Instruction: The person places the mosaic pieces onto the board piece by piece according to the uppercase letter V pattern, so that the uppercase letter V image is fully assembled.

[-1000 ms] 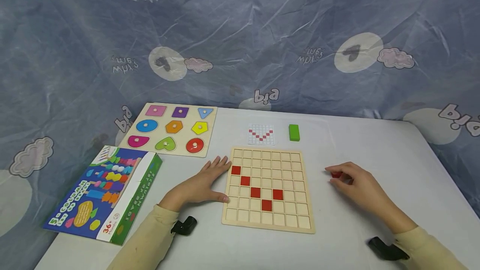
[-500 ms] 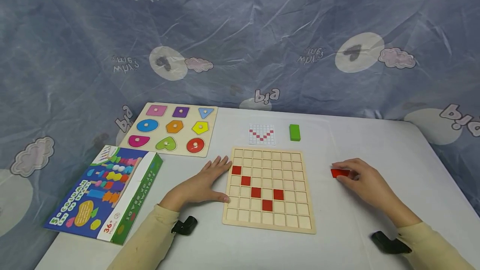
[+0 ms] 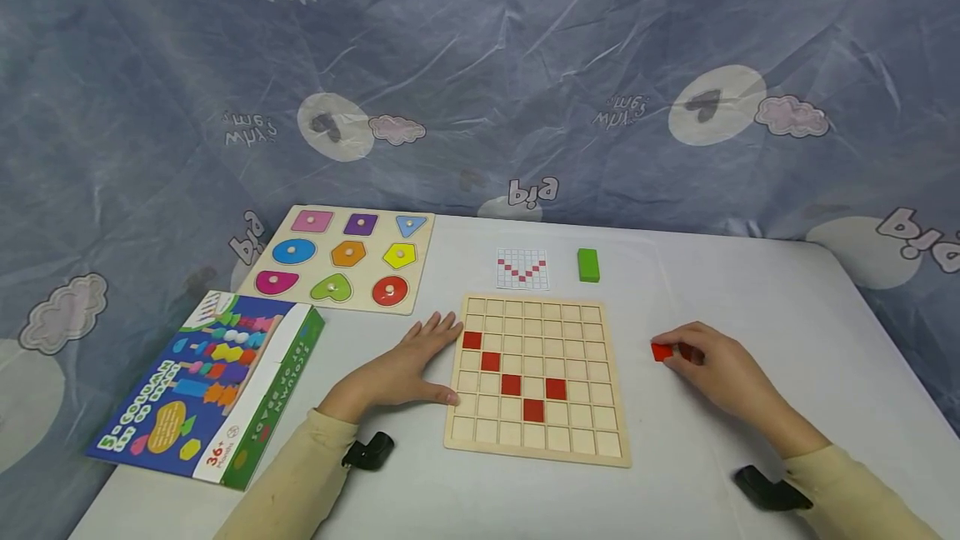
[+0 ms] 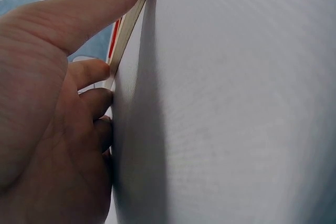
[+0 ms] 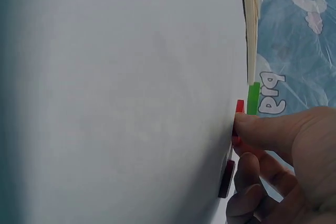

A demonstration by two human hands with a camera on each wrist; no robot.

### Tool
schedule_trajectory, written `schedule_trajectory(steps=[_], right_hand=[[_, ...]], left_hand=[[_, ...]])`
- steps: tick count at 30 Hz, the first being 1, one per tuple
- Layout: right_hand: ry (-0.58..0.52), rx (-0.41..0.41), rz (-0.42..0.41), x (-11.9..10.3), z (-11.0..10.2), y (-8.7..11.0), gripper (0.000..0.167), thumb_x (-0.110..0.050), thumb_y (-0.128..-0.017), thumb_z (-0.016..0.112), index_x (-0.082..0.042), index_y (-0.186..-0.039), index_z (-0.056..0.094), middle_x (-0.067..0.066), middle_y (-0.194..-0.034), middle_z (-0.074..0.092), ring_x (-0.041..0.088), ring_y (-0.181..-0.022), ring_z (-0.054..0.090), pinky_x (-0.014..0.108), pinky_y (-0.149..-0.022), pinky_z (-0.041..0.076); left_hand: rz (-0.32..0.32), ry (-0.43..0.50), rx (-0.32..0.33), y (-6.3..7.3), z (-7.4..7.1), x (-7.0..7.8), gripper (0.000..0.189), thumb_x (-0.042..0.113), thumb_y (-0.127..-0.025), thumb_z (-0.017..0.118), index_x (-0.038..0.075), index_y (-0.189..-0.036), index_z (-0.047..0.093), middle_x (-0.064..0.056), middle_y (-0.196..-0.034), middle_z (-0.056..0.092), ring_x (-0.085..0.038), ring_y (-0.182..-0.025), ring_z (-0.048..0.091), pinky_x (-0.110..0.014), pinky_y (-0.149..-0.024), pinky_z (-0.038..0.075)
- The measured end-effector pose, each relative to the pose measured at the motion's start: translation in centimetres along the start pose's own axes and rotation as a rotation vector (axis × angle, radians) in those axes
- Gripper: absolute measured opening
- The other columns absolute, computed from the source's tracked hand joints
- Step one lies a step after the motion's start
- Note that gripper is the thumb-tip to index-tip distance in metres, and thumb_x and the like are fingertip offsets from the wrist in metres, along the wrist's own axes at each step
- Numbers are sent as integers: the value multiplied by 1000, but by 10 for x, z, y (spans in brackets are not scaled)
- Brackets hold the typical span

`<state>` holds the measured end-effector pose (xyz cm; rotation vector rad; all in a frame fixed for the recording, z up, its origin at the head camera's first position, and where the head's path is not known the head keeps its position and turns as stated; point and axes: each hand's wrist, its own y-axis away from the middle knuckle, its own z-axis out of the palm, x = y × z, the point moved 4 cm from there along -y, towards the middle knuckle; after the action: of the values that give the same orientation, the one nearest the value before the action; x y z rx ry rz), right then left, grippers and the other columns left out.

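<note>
A wooden grid board (image 3: 540,454) lies flat on the table, with several red square tiles (image 3: 533,411) set in its cells in a rough V. My left hand (image 3: 397,372) rests at the board's left edge, fingers spread, thumb on the lower part of that edge. To the right of the board, my right hand (image 3: 716,365) pinches a small red tile (image 3: 662,352) between thumb and fingers, low over the table. Under the curled fingers, another dark red piece (image 5: 227,179) shows on the tabletop in the right wrist view, partly shaded by the hand.
Behind the board lie a small pattern card (image 3: 522,268) with a red V and a green block (image 3: 588,265). A shape-knob puzzle board (image 3: 375,272) and a blue boxed toy set (image 3: 202,390) occupy the left side. A patterned cloth (image 3: 480,107) hangs behind the table.
Half a second ago a longer red strip showed at my right fingertips; now a single red square stands out, apart from the red under my fingers. The right hand shifted slightly left. My left hand stayed put.
</note>
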<state>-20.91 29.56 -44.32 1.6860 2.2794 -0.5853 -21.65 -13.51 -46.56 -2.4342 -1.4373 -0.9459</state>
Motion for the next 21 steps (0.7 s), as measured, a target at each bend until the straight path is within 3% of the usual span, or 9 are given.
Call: schedule_trajectory(steps=[7,14,21], right_hand=[[-43,-3,-18,-12,6,2,33,-4,-83,82,-15,-113,77,0,-105,66,5,-72,45,23,-58,38],[-41,-10,-31,-19,8,3,32,-5,-83,82,-12,-114,77,2,-107,67,5,-71,45,23,-58,39],[-49,8,-28,-20,7,4,31,-4,-81,83,-13,-109,74,-1,-94,62,5,-69,45,24,-57,39]], left_hand=[[1,6,3,1,0,0,109,45,-75,89,16,-162,29,-2,-170,15,-23,-157,3,-44,-127,4],[-6,12,3,0,0,1,110,43,-75,89,15,-162,29,-4,-170,16,-24,-157,3,-45,-127,3],[-4,16,4,0,0,2,110,43,-75,89,15,-162,29,-4,-170,15,-23,-157,2,-44,-127,3]])
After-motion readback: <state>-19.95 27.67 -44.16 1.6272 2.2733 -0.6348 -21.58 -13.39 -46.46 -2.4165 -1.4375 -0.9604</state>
